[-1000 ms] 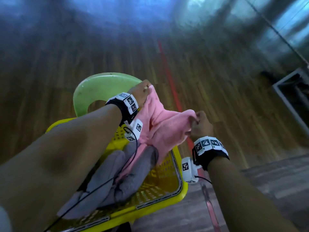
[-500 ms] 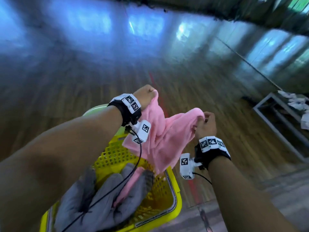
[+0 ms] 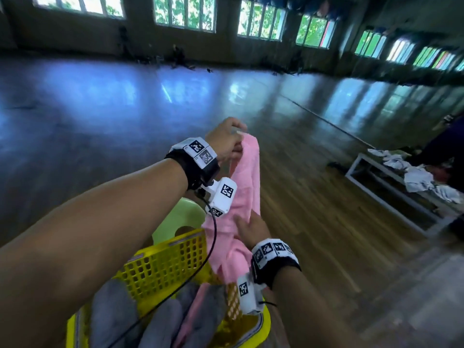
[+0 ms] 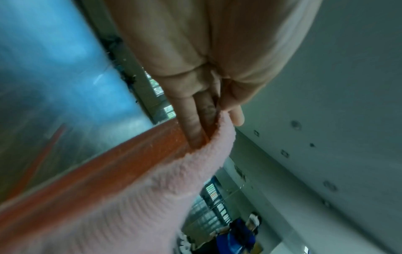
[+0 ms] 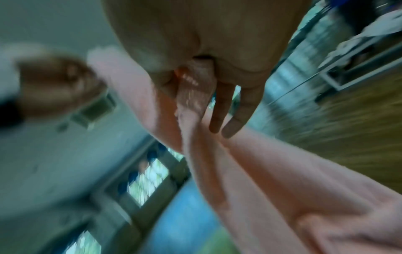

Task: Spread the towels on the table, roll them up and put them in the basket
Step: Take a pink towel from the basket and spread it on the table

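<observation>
A pink towel (image 3: pixel 247 187) hangs as a long narrow strip over the yellow basket (image 3: pixel 160 267), its lower end trailing into the basket. My left hand (image 3: pixel 232 144) is raised and pinches the towel's top corner; the left wrist view shows the thumb and fingers of that hand (image 4: pixel 213 116) closed on the towel's (image 4: pixel 152 197) hem. My right hand (image 3: pixel 251 228) holds the same towel lower down. In the blurred right wrist view, a fold of the towel (image 5: pixel 250 171) runs between the right hand's (image 5: pixel 217 106) thumb and fingers. Grey towels (image 3: pixel 113 312) lie in the basket.
The basket sits on a pale green plastic stool (image 3: pixel 180 214) on a wooden floor. A low white-framed table (image 3: pixel 391 189) with crumpled white cloths (image 3: pixel 416 179) stands at the right, with a person in dark clothes (image 3: pixel 444 146) beside it. The floor ahead is wide and bare.
My left hand has lifted the towel corner higher. My right hand has left the other corner and dropped to a lower point, so the towel hangs narrow. The head view has tilted up.
</observation>
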